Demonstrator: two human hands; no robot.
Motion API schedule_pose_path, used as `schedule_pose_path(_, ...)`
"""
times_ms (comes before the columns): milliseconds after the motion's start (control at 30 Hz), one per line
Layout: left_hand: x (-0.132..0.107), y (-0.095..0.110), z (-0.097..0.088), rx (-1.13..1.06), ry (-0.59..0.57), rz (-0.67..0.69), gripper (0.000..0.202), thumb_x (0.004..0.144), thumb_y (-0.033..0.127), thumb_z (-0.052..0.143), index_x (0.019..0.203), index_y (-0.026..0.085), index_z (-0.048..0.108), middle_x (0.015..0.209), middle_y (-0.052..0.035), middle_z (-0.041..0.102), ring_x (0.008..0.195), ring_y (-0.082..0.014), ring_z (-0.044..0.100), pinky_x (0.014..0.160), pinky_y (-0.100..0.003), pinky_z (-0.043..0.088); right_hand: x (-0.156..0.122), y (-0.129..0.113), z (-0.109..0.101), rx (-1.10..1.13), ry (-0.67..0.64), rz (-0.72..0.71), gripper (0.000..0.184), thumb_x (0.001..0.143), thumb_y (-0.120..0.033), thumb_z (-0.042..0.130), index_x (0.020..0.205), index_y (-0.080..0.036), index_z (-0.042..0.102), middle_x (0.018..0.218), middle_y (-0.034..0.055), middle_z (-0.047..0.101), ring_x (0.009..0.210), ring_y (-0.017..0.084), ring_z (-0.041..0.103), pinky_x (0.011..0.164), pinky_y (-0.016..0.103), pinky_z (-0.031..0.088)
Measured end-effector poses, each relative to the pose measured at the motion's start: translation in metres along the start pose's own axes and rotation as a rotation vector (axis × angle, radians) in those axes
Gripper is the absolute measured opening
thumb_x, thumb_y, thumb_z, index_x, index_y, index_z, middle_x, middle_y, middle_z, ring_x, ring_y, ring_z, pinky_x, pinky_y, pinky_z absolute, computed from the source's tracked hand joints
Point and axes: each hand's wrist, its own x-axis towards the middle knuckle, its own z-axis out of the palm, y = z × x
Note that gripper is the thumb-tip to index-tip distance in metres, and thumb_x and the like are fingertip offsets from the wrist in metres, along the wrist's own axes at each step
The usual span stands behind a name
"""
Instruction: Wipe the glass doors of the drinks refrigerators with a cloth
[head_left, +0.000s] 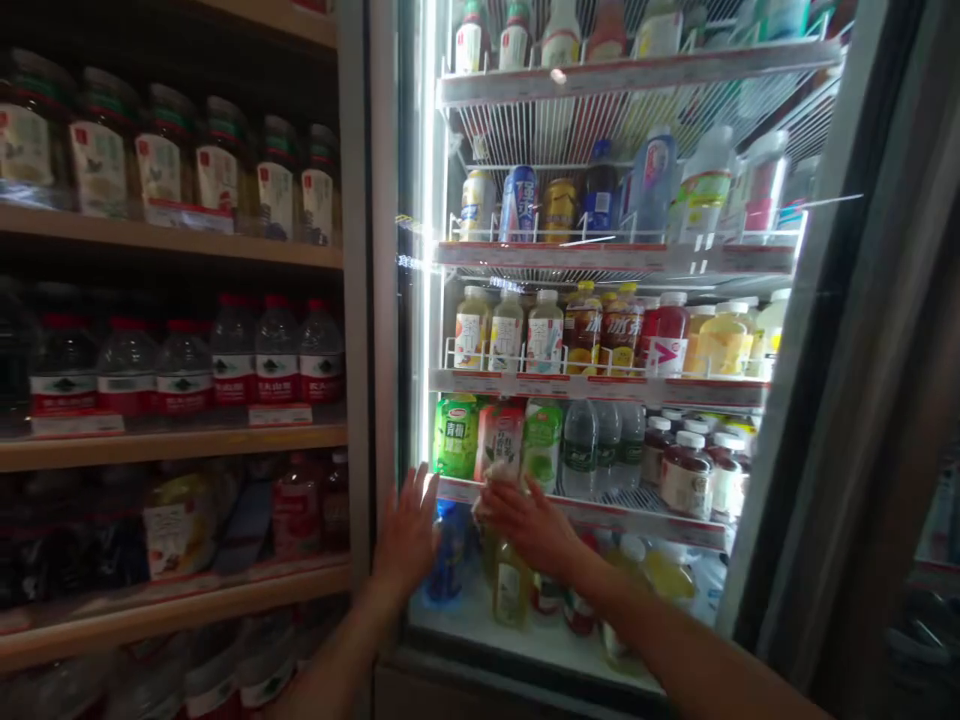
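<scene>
I face an open drinks fridge (pixel 390 300) lit from inside. My left hand (pixel 409 530) lies with fingers spread against the fridge's left frame, beside a blue bottle (pixel 450 555) on the bottom shelf. My right hand (pixel 525 520) reaches in at the front rail of the third shelf, its fingers closed round the base of a red-and-white carton drink (pixel 501 440). A green carton (pixel 455 435) stands left of it and a green bottle (pixel 541 440) right of it. A yellow bottle (pixel 511 590) stands just below my right hand.
Wire shelves above hold cans (pixel 519 203) and juice bottles (pixel 544 332). Dark-lidded jars (pixel 686 475) fill the third shelf's right end. The open glass door (pixel 862 330) stands at right. Wooden shelves at left carry water bottles (pixel 277 355) and jars (pixel 217 170).
</scene>
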Motion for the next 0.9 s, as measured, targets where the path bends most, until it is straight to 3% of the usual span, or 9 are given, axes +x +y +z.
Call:
schedule_pose_path(133, 0.001, -0.020, 0.001, 0.029, -0.021, 0.026, 0.062, 0.073, 0.008, 0.042, 0.134, 0.014, 0.037, 0.143, -0.0127, 0.036, 0.133, -0.0268, 0.032, 0.104, -0.047, 0.033, 0.029, -0.008, 0.009, 0.022, 0.031, 0.174, 0.043, 0.086, -0.024, 0.045, 0.129, -0.023, 0.046, 0.144, 0.0035, 0.036, 0.135, 0.022, 0.026, 0.111, 0.051, -0.011)
schedule_pose_path(300, 0.004, -0.043, -0.005, 0.005, -0.034, -0.001, 0.060, 0.072, 0.007, 0.037, 0.131, 0.012, 0.041, 0.143, -0.0140, 0.036, 0.132, -0.0254, 0.035, 0.103, -0.047, 0.035, 0.052, -0.024, 0.026, 0.121, -0.068, -0.070, 0.040, 0.088, -0.020, 0.041, 0.127, -0.022, 0.048, 0.140, 0.0029, 0.043, 0.133, 0.018, 0.030, 0.115, 0.046, 0.002)
schedule_pose_path(467, 0.011, -0.060, -0.014, -0.015, 0.006, -0.067, 0.058, 0.075, 0.010, 0.036, 0.133, 0.011, 0.038, 0.144, -0.0147, 0.034, 0.132, -0.0270, 0.034, 0.105, -0.048, 0.032, 0.086, -0.037, 0.034, 0.137, 0.002, 0.108, 0.042, 0.089, -0.018, 0.036, 0.130, -0.021, 0.045, 0.144, 0.0032, 0.037, 0.135, 0.020, 0.025, 0.114, 0.052, 0.006)
schedule_pose_path(667, 0.010, -0.069, -0.016, 0.012, 0.032, -0.048, 0.054, 0.077, 0.013, 0.035, 0.132, 0.011, 0.038, 0.142, -0.0156, 0.037, 0.129, -0.0263, 0.038, 0.103, -0.045, 0.035, 0.081, -0.066, 0.057, 0.143, -0.108, -0.167, 0.038, 0.085, -0.019, 0.043, 0.121, -0.015, 0.054, 0.132, 0.0053, 0.051, 0.132, 0.019, 0.031, 0.115, 0.043, 0.014)
schedule_pose_path(800, 0.006, -0.074, -0.015, 0.031, 0.045, -0.068, 0.050, 0.080, 0.015, 0.033, 0.130, 0.010, 0.039, 0.141, -0.0179, 0.038, 0.127, -0.0271, 0.040, 0.102, -0.046, 0.035, 0.097, -0.058, 0.051, 0.133, -0.066, -0.036, 0.040, 0.089, -0.017, 0.036, 0.126, -0.020, 0.049, 0.141, 0.0026, 0.042, 0.136, 0.019, 0.023, 0.115, 0.049, 0.007)
schedule_pose_path(900, 0.004, -0.075, -0.015, 0.042, 0.055, -0.076, 0.049, 0.080, 0.014, 0.033, 0.129, 0.009, 0.039, 0.140, -0.0195, 0.038, 0.128, -0.0286, 0.039, 0.101, -0.048, 0.036, 0.089, -0.053, 0.043, 0.122, -0.028, 0.040, 0.042, 0.089, -0.018, 0.036, 0.130, -0.021, 0.045, 0.143, 0.0025, 0.038, 0.136, 0.018, 0.023, 0.115, 0.049, 0.003)
